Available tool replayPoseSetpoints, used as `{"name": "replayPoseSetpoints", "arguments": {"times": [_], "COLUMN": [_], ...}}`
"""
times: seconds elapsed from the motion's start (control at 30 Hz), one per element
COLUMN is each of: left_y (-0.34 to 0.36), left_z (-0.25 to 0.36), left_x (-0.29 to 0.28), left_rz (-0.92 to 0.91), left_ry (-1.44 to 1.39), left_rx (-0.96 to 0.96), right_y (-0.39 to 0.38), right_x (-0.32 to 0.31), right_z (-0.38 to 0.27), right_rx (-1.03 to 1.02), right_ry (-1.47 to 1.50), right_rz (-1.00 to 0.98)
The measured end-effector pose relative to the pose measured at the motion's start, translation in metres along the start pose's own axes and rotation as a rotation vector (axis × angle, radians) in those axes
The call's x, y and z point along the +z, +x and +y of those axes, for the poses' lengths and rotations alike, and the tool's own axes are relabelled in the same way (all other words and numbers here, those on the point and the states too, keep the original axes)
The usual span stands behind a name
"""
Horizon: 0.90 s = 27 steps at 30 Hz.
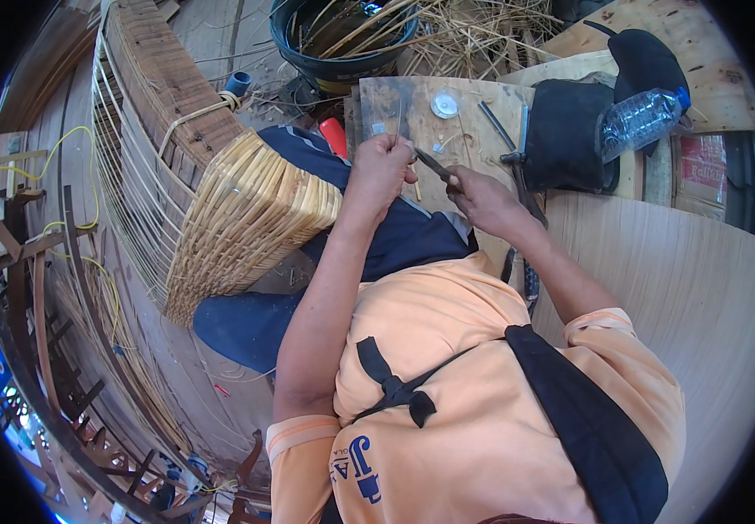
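Over the small board, my left hand [382, 170] is closed in a pinch, and a thin pale strand [398, 115] sticks up from its fingers. My right hand [485, 199] is wrapped round a dark narrow knife [432, 164]; its blade points toward the left fingertips and seems to meet them. Whether it touches the strand is too small to tell. Left of my legs leans a woven cane piece [246, 205], its long stakes spread along a wooden block [168, 79] with cord tied round it.
The board [377, 92] carries a small round clear dish [445, 104] and a hammer [517, 157]. Beyond stand a dark bucket [342, 68] with cane in it and a heap of loose cane [482, 39]. A plastic bottle [640, 124] lies on a black cushion [570, 131] at right.
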<state>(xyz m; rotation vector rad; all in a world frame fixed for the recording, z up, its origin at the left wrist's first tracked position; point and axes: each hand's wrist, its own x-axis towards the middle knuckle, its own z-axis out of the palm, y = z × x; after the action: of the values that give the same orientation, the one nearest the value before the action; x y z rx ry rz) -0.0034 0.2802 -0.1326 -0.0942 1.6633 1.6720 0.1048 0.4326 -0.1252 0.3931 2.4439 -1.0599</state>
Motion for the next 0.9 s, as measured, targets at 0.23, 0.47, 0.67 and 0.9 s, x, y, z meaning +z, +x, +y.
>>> {"name": "replayPoseSetpoints", "arguments": {"times": [0.23, 0.47, 0.67, 0.9], "left_y": [0.003, 0.002, 0.000, 0.000], "left_z": [-0.002, -0.003, 0.001, -0.002], "left_x": [-0.002, -0.002, -0.001, -0.003], "left_rz": [-0.001, 0.010, 0.004, -0.058], "left_ry": [0.008, -0.010, 0.038, 0.115], "left_rx": [-0.051, -0.030, -0.026, 0.003], "right_y": [0.002, 0.003, 0.005, 0.003], "right_x": [0.002, 0.002, 0.003, 0.008], "right_z": [0.002, -0.002, 0.000, 0.007], "right_rx": [-0.023, 0.006, 0.023, 0.024], "right_ry": [0.016, -0.043, -0.098, -0.020], "right_rz": [0.011, 0.014, -0.006, -0.037]}}
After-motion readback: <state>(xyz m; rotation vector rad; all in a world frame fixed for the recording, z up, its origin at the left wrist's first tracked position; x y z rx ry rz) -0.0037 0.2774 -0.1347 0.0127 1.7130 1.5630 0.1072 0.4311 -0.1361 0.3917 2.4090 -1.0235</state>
